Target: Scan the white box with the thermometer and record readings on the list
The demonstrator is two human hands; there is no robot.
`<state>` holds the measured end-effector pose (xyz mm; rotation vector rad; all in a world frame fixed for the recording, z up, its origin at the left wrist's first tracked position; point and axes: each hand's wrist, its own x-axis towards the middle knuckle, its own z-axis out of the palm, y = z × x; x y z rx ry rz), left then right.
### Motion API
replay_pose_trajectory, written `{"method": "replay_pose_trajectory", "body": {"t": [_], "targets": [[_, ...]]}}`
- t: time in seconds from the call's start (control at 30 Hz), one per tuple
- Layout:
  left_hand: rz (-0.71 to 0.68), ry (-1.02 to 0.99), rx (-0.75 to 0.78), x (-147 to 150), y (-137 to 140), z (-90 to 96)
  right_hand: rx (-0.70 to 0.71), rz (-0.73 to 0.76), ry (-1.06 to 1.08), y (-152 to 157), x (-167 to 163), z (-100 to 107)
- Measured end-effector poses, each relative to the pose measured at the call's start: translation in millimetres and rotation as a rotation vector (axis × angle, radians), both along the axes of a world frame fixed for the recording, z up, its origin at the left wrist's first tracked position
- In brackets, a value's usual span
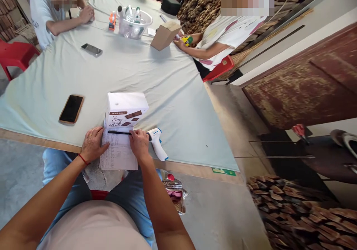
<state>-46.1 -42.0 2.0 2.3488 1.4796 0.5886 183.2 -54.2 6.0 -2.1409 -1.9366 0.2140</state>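
Printed sheets (pixel 120 154) lie at the table's near edge, their lower end reaching past it. My left hand (pixel 93 143) rests at their left side with fingers stretched out and the thumb over the paper. Between the fingers of my right hand (pixel 139 143) is one end of a black pen (pixel 119 132), which lies level across the sheets. Just beyond the pen stands a white and brown "Super Meal" box (pixel 126 103). A white and blue infrared thermometer (pixel 157 143) lies right beside my right hand, its head partly hidden by the fingers.
A phone (pixel 71 109) lies left of the box, another phone (pixel 92 49) farther back. Beyond are a clear basket (pixel 149 19) of bottles, an orange box (pixel 112 21) and an open cardboard box (pixel 164 36). One person sits far left; another at right holds a yellow-green item (pixel 187 40).
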Motion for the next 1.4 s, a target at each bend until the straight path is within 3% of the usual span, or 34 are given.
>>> {"method": "replay_pose_trajectory", "body": {"t": [0.1,0.2,0.37,0.47,0.57,0.77,1.4], "targets": [[0.006,-0.006,-0.016,3,0,2.7,-0.050,0.109,0.017,-2,5,4],[0.005,-0.001,-0.030,5,-2,4.8,0.043,0.199,0.234,-16,12,6],[0.004,0.049,-0.015,8,-5,7.1,0.288,-0.052,0.868,-43,-12,-5],[0.005,0.082,0.010,9,-5,7.6,0.341,-0.190,1.020,-50,-37,-19],[0.000,0.099,0.027,9,-6,7.5,0.350,-0.255,1.009,-50,-50,-28],[0.009,0.092,0.026,10,-6,8.1,0.304,-0.165,0.960,-49,-51,-30],[0.003,0.089,0.038,9,-7,7.0,0.280,-0.117,0.887,-51,-48,-32]]}}
